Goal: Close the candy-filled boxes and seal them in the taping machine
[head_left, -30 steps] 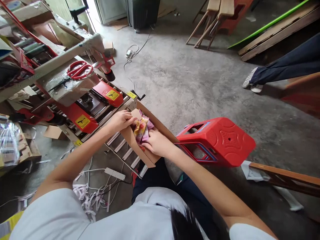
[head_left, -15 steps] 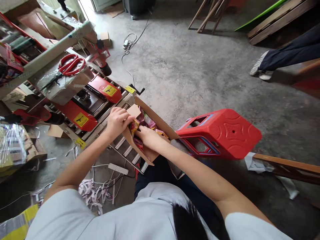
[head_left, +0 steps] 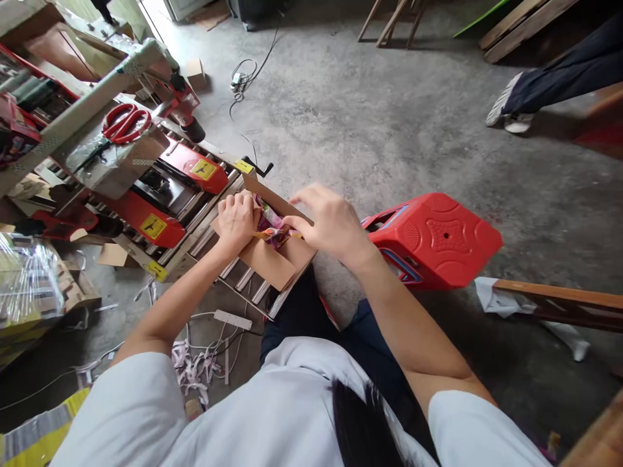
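An open cardboard box (head_left: pixel 267 263) sits on the roller conveyor, filled with colourful plastic packets (head_left: pixel 270 219) in purple, green and yellow. At its far left end, my left hand (head_left: pixel 237 219) is closed with curled fingers over the flap and edge. My right hand (head_left: pixel 333 224) is raised over the box's right side, thumb and fingers apart, nothing visible in it. One flap on the near side is folded outward. The flap under my left palm is mostly hidden.
The conveyor belongs to a taping machine with red side guides (head_left: pixel 197 162); red-handled scissors (head_left: pixel 126 123) lie on top. A red plastic stool (head_left: pixel 442 237) stands right of the box. Cables and a power strip (head_left: pixel 232 319) lie on the floor. Another person's legs (head_left: pixel 549 91) show at upper right.
My right hand has come up out of the packets and moved right, its fingers spreading. The near flap has folded outward. My left hand stays at the box's left end.
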`<state>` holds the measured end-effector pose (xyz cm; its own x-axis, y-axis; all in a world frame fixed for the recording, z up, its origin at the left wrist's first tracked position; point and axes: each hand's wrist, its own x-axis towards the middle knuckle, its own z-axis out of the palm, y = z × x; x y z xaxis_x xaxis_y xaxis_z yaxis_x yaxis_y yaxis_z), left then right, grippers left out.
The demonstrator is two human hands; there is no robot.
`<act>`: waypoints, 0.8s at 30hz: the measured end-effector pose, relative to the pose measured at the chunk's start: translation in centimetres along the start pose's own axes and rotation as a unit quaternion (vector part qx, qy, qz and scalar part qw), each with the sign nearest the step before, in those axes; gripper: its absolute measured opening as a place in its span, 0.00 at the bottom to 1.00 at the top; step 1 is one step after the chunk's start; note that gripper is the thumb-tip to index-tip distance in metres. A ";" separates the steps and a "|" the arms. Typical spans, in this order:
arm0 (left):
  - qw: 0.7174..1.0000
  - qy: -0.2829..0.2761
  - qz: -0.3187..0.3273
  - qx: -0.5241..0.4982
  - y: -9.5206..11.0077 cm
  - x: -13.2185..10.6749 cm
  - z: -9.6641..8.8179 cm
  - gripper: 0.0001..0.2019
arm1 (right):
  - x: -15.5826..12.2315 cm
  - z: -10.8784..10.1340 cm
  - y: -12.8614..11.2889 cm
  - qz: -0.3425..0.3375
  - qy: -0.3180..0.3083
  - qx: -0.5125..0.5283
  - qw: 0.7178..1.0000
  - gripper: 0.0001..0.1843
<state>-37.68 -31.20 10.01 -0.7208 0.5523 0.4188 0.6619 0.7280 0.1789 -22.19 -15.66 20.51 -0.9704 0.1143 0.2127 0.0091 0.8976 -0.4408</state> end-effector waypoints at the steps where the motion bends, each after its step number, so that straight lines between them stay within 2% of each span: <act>1: 1.000 -0.012 0.000 0.012 0.2 0.0 -0.1 0.09 | -0.1 0.5 0.0 -0.002 0.027 -0.002 1.000 0.25; 2: 1.000 -0.021 0.001 0.017 0.2 0.0 -0.3 0.09 | -0.2 1.4 0.0 -0.020 0.038 -0.005 0.999 0.30; 3: 1.000 -0.024 0.000 0.016 0.3 0.1 -0.4 0.09 | -0.4 2.5 0.0 -0.044 0.034 -0.010 0.998 0.29; 5: 1.000 -0.009 -0.006 -0.009 0.0 0.1 -0.6 0.10 | -0.6 4.6 -0.2 -0.078 -0.001 -0.030 0.997 0.19; 6: 0.999 0.003 -0.013 -0.032 -0.3 0.1 -0.7 0.10 | -0.6 5.5 -0.3 -0.078 -0.018 -0.046 0.996 0.17; 9: 0.990 0.031 -0.032 -0.134 -1.2 -0.3 -1.2 0.15 | 0.2 7.5 -0.6 -0.052 -0.034 -0.111 0.992 0.19; 11: 0.980 0.050 -0.028 -0.193 -1.5 -0.7 -1.7 0.19 | 1.5 8.7 -1.0 -0.065 -0.047 -0.157 0.984 0.18; 14: 0.978 0.090 0.009 -0.186 -1.4 -1.1 -2.2 0.19 | 3.4 10.6 -1.4 -0.120 -0.090 -0.211 0.966 0.15; 15: 0.982 0.086 0.025 -0.165 -1.2 -1.1 -2.2 0.18 | 3.7 11.0 -1.4 -0.144 -0.095 -0.222 0.960 0.15; 18: 0.995 0.001 0.049 -0.084 -0.3 -0.5 -2.0 0.12 | 3.9 9.9 -0.6 -0.223 -0.105 -0.217 0.945 0.18; 21: 0.997 -0.079 0.013 -0.006 0.6 0.1 -1.5 0.10 | 4.1 5.8 1.4 -0.281 -0.105 -0.116 0.947 0.18; 22: 0.996 -0.084 -0.002 0.008 0.9 0.3 -1.3 0.10 | 4.4 4.4 1.9 -0.273 -0.088 -0.066 0.956 0.17; 24: 0.996 -0.080 -0.024 0.014 1.1 0.5 -0.9 0.11 | 4.9 2.5 2.5 -0.199 -0.056 0.013 0.978 0.18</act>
<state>-37.12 -30.54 11.23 -0.7766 0.5725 0.2630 0.6213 0.7652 0.1686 -27.56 -13.94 18.24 -0.9164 -0.2906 0.2751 -0.3792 0.8505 -0.3646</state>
